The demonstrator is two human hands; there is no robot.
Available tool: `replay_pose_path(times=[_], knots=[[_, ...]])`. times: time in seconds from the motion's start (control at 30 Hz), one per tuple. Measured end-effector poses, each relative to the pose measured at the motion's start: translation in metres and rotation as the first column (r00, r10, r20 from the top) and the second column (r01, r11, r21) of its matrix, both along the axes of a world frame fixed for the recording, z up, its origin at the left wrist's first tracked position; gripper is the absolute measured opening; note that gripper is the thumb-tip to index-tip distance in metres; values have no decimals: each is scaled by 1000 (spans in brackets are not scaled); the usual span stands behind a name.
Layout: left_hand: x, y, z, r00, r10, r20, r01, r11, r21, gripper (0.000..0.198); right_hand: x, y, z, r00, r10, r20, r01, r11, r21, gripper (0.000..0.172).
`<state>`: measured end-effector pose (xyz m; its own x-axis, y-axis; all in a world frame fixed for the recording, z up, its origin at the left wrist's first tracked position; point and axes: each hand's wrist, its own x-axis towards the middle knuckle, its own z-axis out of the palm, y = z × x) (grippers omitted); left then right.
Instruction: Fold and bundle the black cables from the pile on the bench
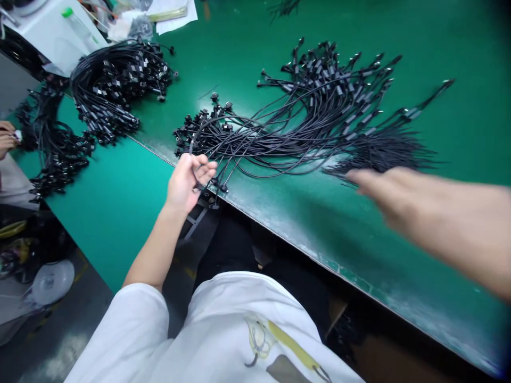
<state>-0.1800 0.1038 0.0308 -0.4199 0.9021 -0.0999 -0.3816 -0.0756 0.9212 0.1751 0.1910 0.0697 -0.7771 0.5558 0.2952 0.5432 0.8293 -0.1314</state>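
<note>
My left hand (187, 181) is at the table's front edge with a black cable looped up from its fingers, at the left end of a long bundle of black cables (279, 141). The bundle's connectors lie at its left end and its upper right. My right hand (387, 191) is blurred by motion, its fingertips at the lower edge of a pile of thin black strips (383, 151). What its fingers hold, if anything, is too smeared to tell.
Two more cable bundles (120, 80) (59, 143) lie at the left. Behind them stand a white box (51, 32) and papers (173, 13). Another person's hand (7, 137) shows at the far left. The green table's front edge (279, 234) runs diagonally before my body.
</note>
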Motion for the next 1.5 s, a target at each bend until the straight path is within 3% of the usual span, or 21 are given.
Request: replay_pose_path(times=[0.07,0.13,0.17,0.23,0.3,0.43,0.5,0.6,0.67,0.77,0.87,0.93,1.07,1.17,1.27,1.33,1.4,1.43,1.5], knots=[[36,-4,-8,937,-121,-329,141,989,37,28,-18,-46,-9,991,107,84,-119,981,154,36],[73,-12,-13,749,-299,-592,343,939,-41,28,-28,-68,-5,988,138,70,-149,971,185,30],[87,-16,-13,656,-397,-642,439,892,-103,30,-30,-70,-1,992,117,36,-122,975,187,31],[105,-24,-12,555,-581,-595,603,774,-193,35,-23,-61,9,1000,17,-2,-16,977,211,34],[109,-27,-10,543,-711,-447,715,670,-198,38,-6,-46,14,994,-106,16,100,972,215,40],[94,-25,-9,557,-821,-122,803,570,-173,35,38,-25,0,969,-209,131,192,973,130,39],[86,-24,-7,600,-798,60,795,587,-150,30,56,-22,-15,977,-188,105,186,982,30,36],[76,-22,1,752,-602,269,644,758,-104,23,74,-24,-35,981,-192,31,194,968,-162,36],[73,-21,9,837,-443,320,499,859,-117,25,80,-29,-42,967,-255,29,255,939,-233,36],[72,-20,18,885,-341,317,401,904,-150,30,79,-42,-43,935,-352,50,354,913,-204,37],[77,-16,19,883,-356,307,419,891,-172,28,70,-59,-41,885,-444,138,450,893,-11,40],[84,-13,14,892,-368,262,418,892,-173,26,62,-72,-41,890,-414,194,403,910,92,42],[112,-11,-2,908,-419,-23,414,903,-118,29,40,-92,-44,985,-20,172,19,1000,6,40],[136,-18,-12,762,-565,-317,548,823,-152,36,24,-93,-40,986,162,28,-156,977,-148,29],[150,-26,-14,547,-715,-436,698,677,-234,35,13,-80,-35,979,48,-196,-105,949,-296,25],[152,-28,-13,568,-752,-335,741,644,-191,36,8,-73,-39,903,-159,-399,-32,901,-432,21],[154,-27,-11,670,-729,-139,722,684,-108,36,-2,-72,-52,714,-392,-581,-32,810,-586,25],[156,-26,-12,708,-705,-40,701,708,-82,36,-8,-74,-61,611,-491,-621,-83,741,-667,30],[161,-26,-15,729,-678,95,684,727,-66,36,-21,-82,-77,451,-664,-597,-258,543,-799,37]])
